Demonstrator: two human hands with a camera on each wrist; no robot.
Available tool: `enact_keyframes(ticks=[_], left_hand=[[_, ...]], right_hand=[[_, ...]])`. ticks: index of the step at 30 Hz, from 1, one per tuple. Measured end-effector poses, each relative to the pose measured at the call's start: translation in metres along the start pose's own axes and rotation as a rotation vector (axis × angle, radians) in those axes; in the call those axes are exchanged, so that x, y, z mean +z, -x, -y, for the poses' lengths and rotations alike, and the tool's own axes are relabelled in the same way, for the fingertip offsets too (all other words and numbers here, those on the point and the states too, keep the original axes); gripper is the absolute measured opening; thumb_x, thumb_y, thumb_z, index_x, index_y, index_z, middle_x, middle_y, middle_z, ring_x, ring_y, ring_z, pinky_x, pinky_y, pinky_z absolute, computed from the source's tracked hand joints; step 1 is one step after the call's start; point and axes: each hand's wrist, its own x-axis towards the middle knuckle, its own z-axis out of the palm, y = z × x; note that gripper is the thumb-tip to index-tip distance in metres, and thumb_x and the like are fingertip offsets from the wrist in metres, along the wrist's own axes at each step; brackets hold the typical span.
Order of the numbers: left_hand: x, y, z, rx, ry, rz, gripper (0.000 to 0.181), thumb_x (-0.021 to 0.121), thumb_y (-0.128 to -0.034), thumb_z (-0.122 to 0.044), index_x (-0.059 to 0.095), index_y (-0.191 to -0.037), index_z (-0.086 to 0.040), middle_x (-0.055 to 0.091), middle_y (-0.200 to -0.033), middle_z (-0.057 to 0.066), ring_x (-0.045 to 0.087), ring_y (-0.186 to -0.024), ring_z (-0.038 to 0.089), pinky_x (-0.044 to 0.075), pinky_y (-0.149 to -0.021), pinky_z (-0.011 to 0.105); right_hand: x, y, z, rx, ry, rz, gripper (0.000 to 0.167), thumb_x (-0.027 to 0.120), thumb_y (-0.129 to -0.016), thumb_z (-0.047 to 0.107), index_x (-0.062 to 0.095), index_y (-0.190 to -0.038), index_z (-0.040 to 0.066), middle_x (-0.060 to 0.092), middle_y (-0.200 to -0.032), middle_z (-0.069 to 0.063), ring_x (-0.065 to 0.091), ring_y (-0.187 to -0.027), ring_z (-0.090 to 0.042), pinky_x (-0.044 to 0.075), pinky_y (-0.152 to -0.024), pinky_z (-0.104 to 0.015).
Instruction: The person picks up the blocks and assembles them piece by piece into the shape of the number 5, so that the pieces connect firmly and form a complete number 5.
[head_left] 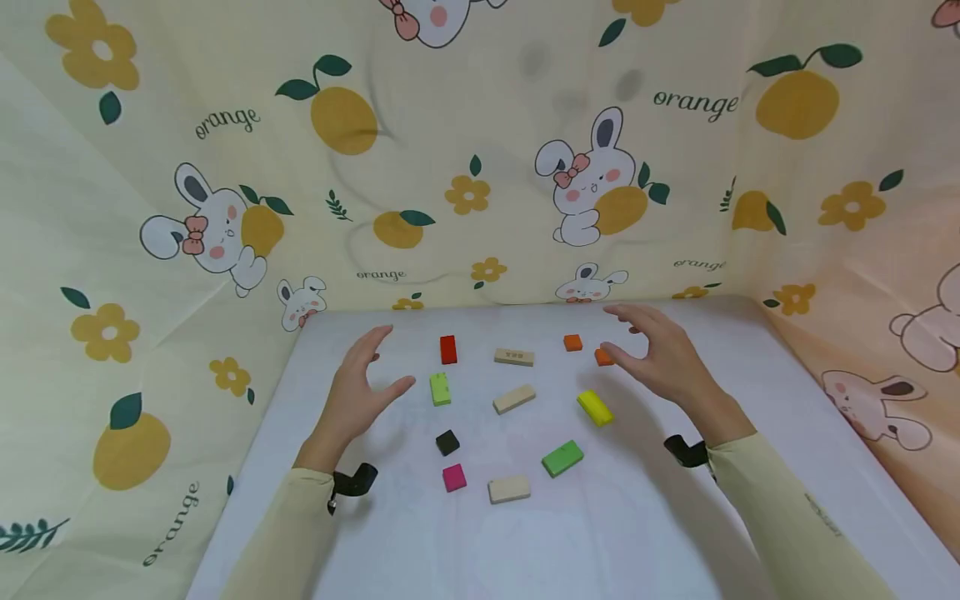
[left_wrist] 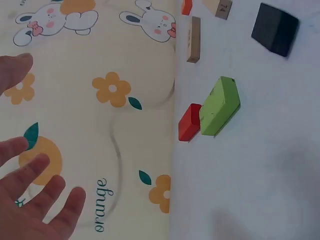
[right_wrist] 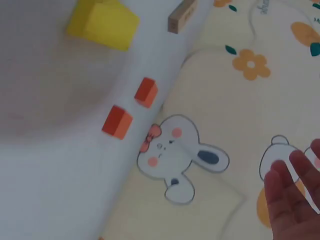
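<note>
My left hand (head_left: 357, 402) hovers over the left side of the white table, fingers spread from the thumb, holding nothing. Nearest to it lie a lime green block (head_left: 440, 389) and a red block (head_left: 447, 350). On the right my right hand (head_left: 660, 354) is raised, thumb and fingers apart, with nothing between them. Past its thumb sits an orange block (head_left: 603, 357), partly covered in the head view; a second orange block (head_left: 573, 342) stands beside it. A yellow block (head_left: 595, 407) lies nearer, below that hand. In the wrist views the fingers look loosely extended.
Between the hands lie two wooden blocks, one marked (head_left: 513, 357) and one plain (head_left: 514, 399). Closer in are a black block (head_left: 447, 442), a magenta block (head_left: 453, 477), a cream block (head_left: 509, 489) and a green block (head_left: 562, 458). Printed cloth (head_left: 450, 250) walls the table's back and sides.
</note>
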Motion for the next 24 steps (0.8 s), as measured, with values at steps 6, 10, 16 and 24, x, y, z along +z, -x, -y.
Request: enact_keyframes(ticks=[6,10,16,24], left_hand=[[0.005,-0.016,0.006,-0.029,0.118,0.024,0.083,0.088,-0.0950,-0.027,0.044,-0.165,-0.019,0.045,-0.166,0.007,0.046,-0.147,0.035,0.046,-0.115,0.057],[0.011,-0.024,0.013,-0.055,0.185,0.041,0.081,0.087,-0.0956,-0.025,0.045,-0.164,-0.018,0.046,-0.165,0.006,0.044,-0.149,0.034,0.044,-0.118,0.055],[0.016,-0.035,0.021,-0.102,0.215,0.054,0.078,0.087,-0.0961,-0.021,0.047,-0.163,-0.017,0.046,-0.165,0.007,0.043,-0.149,0.033,0.043,-0.119,0.055],[0.021,-0.047,0.028,-0.149,0.227,0.094,0.079,0.085,-0.0970,-0.025,0.045,-0.164,-0.016,0.044,-0.166,0.008,0.043,-0.148,0.044,0.042,-0.118,0.061]], right_hand=[[0.011,-0.019,0.002,0.034,-0.087,0.092,0.054,0.083,-0.098,0.024,0.065,-0.148,0.011,0.066,-0.141,-0.010,0.065,-0.110,-0.031,0.057,-0.090,-0.051],[0.021,-0.028,0.000,0.076,-0.129,0.155,0.053,0.082,-0.100,0.025,0.065,-0.149,0.014,0.067,-0.140,-0.010,0.065,-0.109,-0.029,0.058,-0.092,-0.050],[0.035,-0.039,-0.004,0.095,-0.152,0.200,0.054,0.084,-0.098,0.026,0.067,-0.148,0.017,0.068,-0.134,-0.006,0.066,-0.106,-0.033,0.061,-0.082,-0.044],[0.049,-0.050,-0.007,0.083,-0.171,0.225,0.049,0.086,-0.097,0.025,0.070,-0.143,0.014,0.071,-0.129,-0.007,0.067,-0.103,-0.029,0.062,-0.083,-0.042]])
